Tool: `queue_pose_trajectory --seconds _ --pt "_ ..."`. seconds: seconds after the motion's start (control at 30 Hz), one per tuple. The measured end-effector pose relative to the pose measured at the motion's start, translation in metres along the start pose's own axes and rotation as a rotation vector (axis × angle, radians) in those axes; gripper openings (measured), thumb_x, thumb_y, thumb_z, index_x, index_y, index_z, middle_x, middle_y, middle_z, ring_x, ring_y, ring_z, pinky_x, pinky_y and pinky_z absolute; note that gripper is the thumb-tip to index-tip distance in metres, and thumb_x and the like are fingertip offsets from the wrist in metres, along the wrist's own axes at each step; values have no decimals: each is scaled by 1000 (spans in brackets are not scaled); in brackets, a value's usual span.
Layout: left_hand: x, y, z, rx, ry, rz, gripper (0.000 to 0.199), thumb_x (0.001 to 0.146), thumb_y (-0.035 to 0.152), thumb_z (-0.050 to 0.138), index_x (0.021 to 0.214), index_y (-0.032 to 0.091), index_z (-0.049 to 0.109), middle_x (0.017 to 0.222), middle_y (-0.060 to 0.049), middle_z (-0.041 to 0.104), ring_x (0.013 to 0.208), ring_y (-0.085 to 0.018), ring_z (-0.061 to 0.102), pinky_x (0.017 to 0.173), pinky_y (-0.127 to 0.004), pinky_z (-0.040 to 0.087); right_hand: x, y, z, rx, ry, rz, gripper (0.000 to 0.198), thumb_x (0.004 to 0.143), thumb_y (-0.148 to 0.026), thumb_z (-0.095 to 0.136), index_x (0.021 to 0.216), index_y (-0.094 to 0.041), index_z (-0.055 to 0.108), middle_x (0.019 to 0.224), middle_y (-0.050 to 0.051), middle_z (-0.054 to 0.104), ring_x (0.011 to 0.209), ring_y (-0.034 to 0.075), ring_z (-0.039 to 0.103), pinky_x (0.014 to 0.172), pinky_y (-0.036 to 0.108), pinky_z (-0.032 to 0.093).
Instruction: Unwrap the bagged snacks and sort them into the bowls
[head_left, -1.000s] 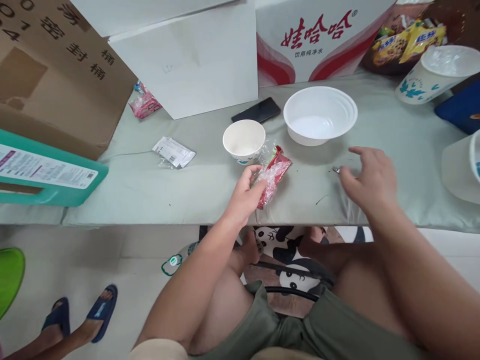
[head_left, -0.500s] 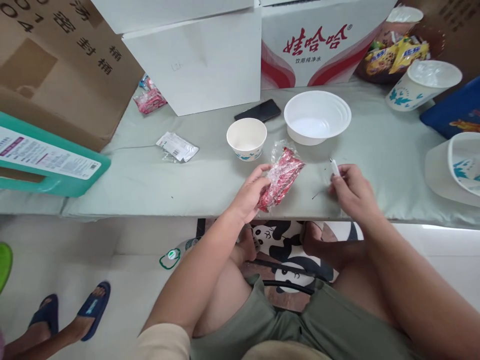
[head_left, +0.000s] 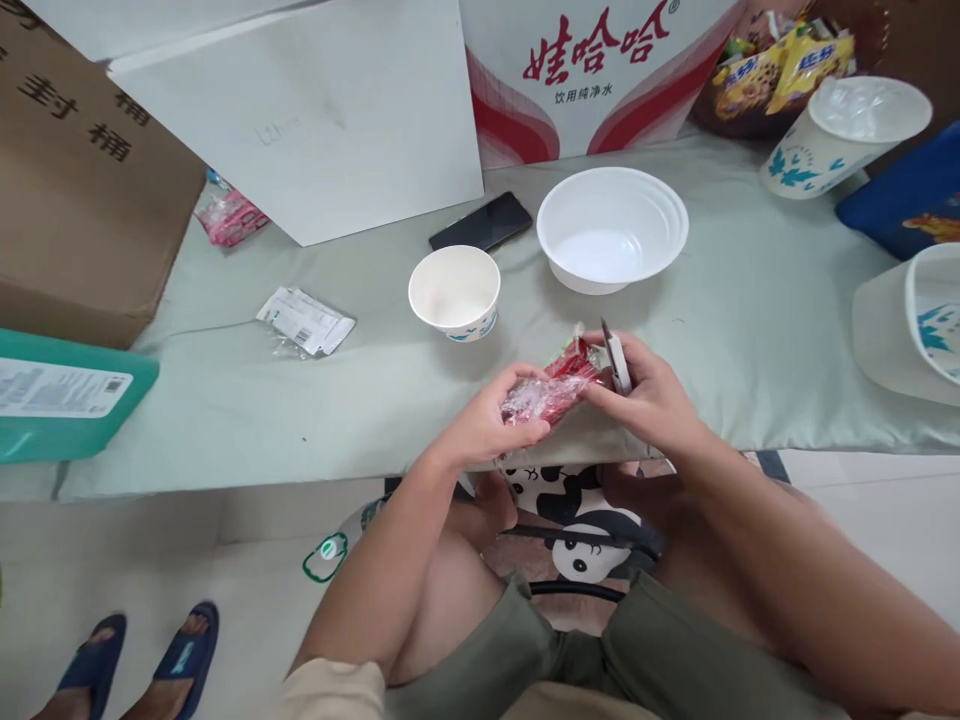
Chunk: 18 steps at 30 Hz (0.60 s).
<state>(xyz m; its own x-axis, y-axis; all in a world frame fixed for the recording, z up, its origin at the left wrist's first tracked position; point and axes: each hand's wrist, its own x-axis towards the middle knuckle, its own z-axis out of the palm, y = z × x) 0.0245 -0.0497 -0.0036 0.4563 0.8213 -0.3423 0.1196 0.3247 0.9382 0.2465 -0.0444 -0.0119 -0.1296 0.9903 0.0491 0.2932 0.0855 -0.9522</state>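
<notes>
My left hand (head_left: 491, 420) is closed around the near-left end of a red packet (head_left: 559, 390) in crinkled clear plastic. A small utility knife (head_left: 618, 366), white-handled with a dark blade pointing up and away, is gripped in my right hand (head_left: 649, 395). The right fingers also touch the packet's right end. Both hands are over the front edge of the cloth-covered table (head_left: 390, 420). Beyond them stand a white paper bowl (head_left: 456, 295) with blue leaf print and a larger white plastic bowl (head_left: 611, 230). What the right fingertips do behind the packet is hidden.
A black phone (head_left: 487, 222) lies behind the paper bowl. White sachets (head_left: 306, 320) are on the left. Cartons (head_left: 337, 130) line the back. Paper tubs (head_left: 907, 310) and a snack basket (head_left: 750, 115) stand right. Another person's slippered feet (head_left: 187, 650) are on the floor.
My right hand has moved left with the knife and now meets the red packet. The left hand has drawn the packet slightly nearer. The view has shifted to the right.
</notes>
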Motion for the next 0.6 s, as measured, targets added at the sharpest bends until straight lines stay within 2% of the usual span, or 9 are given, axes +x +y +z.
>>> queue_pose_trajectory --seconds 0.07,0.13,0.23,0.33,0.4,0.47,0.53,0.6 --pt "-2 3 0 97 -6 -10 46 76 30 68 120 24 53 92 0 60 71 -12 52 65 -23 44 0 1 2 -8 -31 -15 31 78 -36 73 105 -25 65 130 10 66 82 20 67 67 35 55" --pt "-4 3 0 147 -13 -12 42 80 29 62 121 23 52 93 0 60 72 -13 53 67 -24 46 0 1 2 0 -51 0 31 78 -34 73 107 -25 65 135 11 63 66 13 61 59 32 52" --pt "-6 1 -2 199 -39 19 41 84 29 58 124 23 52 100 -2 63 81 -16 59 74 -26 48 -1 -1 3 -33 -98 47 47 80 -33 72 125 -27 61 121 9 69 52 9 50 54 31 50" --pt "-7 -2 -7 257 -74 44 41 87 30 55 127 24 52 104 -3 66 84 -17 61 76 -28 49 -2 0 5 -92 -112 50 64 80 -33 73 140 -29 53 110 8 71 52 11 52 54 32 52" --pt "-7 -3 -9 308 -88 55 40 87 30 54 127 24 53 103 -3 67 84 -17 61 76 -29 49 -2 2 6 -119 -87 29 71 78 -34 74 144 -28 49 116 10 71 60 15 61 60 35 56" --pt "-7 -2 -10 357 -106 68 38 87 29 54 125 24 54 102 -2 67 85 -17 61 77 -29 49 -1 5 7 -155 -94 -15 66 78 -36 74 140 -26 54 123 12 70 83 23 71 74 40 60" --pt "-6 -2 -9 390 -118 63 37 86 27 54 123 24 56 100 -1 66 84 -17 61 76 -29 49 -1 7 7 -192 -116 -66 54 79 -35 72 130 -24 61 125 11 70 103 28 71 89 44 58" --pt "-4 -2 -7 414 -112 52 37 86 27 54 124 25 56 100 -1 66 83 -17 61 75 -29 49 1 8 6 -228 -109 -122 47 80 -34 71 125 -23 65 124 10 71 111 29 69 96 46 55"
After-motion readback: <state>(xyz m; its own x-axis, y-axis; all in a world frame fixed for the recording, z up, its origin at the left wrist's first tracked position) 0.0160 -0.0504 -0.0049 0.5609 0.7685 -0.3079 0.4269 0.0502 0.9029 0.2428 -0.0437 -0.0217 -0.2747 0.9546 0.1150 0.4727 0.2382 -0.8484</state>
